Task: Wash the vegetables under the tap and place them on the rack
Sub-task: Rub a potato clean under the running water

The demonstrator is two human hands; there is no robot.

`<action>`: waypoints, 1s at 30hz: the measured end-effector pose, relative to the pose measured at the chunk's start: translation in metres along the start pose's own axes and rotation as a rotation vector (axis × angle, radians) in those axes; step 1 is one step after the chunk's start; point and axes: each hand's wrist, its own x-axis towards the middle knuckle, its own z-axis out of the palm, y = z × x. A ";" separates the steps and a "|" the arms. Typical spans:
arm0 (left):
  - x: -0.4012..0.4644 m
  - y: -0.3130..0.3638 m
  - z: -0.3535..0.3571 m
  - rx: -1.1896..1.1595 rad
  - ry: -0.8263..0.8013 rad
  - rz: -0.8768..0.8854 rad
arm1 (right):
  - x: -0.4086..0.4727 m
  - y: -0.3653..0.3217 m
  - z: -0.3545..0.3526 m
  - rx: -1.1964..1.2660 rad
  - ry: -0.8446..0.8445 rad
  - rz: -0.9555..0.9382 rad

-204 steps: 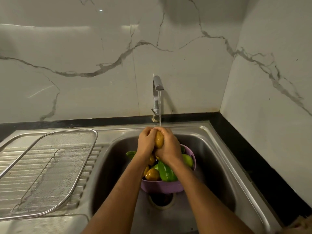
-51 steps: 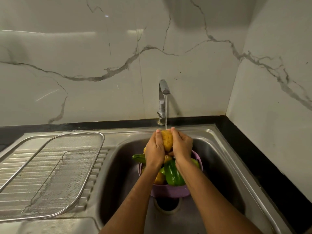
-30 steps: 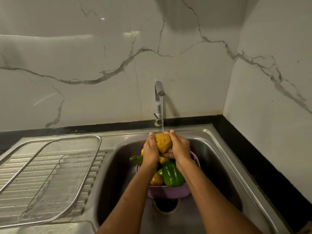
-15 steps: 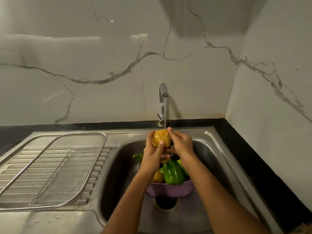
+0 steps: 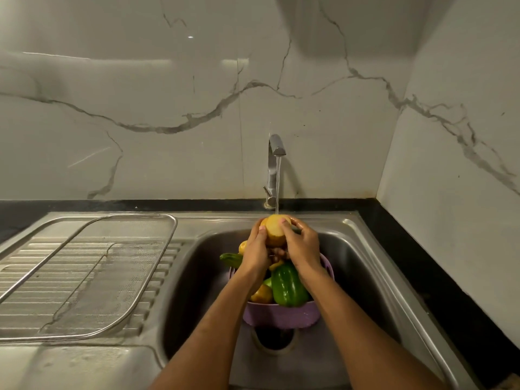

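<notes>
Under the running steel tap (image 5: pixel 275 153), a round yellow-brown potato (image 5: pixel 275 227) sits clasped between left hand (image 5: pixel 257 249) and right hand (image 5: pixel 302 244), fingers curled round it, above the purple plastic basket (image 5: pixel 281 315).

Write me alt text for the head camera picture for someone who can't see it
Two hands, the left hand and right hand, hold a potato under water running from the tap over a steel sink. Below them a purple colander holds a green pepper and other vegetables. A wire rack lies on the drainboard to the left, with nothing on it.
</notes>
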 end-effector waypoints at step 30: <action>0.009 -0.008 0.004 -0.027 -0.063 -0.055 | -0.002 0.003 -0.005 -0.027 0.044 0.135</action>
